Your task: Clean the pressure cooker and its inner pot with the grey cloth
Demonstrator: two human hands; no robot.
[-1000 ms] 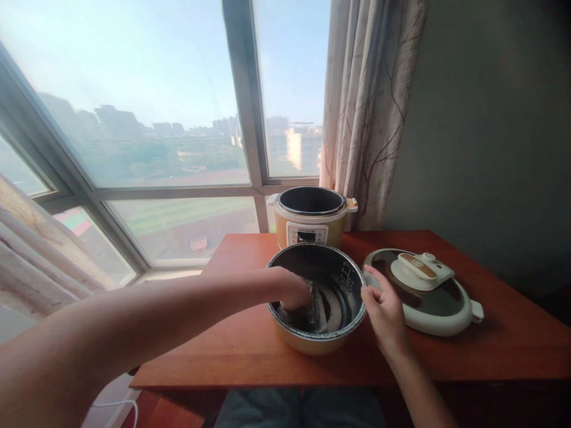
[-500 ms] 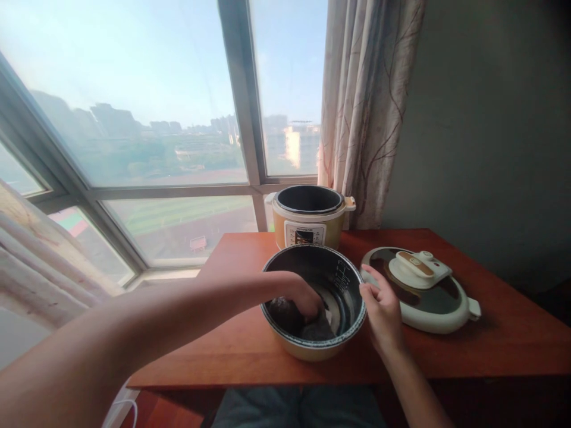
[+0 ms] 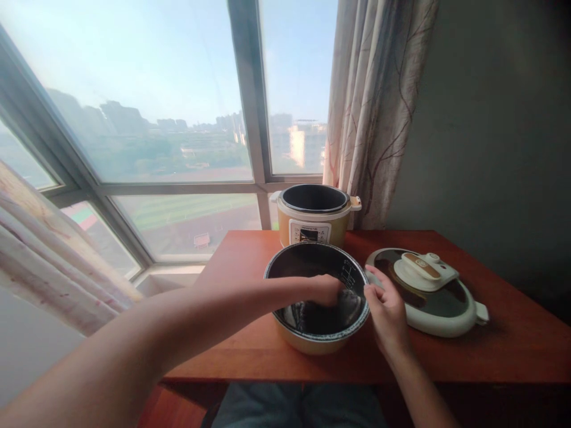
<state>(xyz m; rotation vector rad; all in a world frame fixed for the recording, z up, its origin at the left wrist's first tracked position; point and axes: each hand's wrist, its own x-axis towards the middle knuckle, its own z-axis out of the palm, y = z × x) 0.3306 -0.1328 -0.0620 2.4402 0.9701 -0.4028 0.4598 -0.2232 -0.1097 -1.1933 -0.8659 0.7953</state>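
Observation:
The inner pot of an electric pressure cooker stands near the front of the table, dark inside with pale level marks on its wall. My left hand reaches into it, closed on a dark grey cloth that lies against the inner wall on the right. Part of the cloth and the fingertips are hidden inside. At the right rim, my right hand grips the pot's edge between thumb and fingers.
Behind the pot is the cooker body with its control panel facing me. Its lid lies on the right side of the wooden table. A window and curtains border the far side.
My left hand has moved the cloth from the bottom of the pot to the right and up along its inner wall. The right hand still holds the rim.

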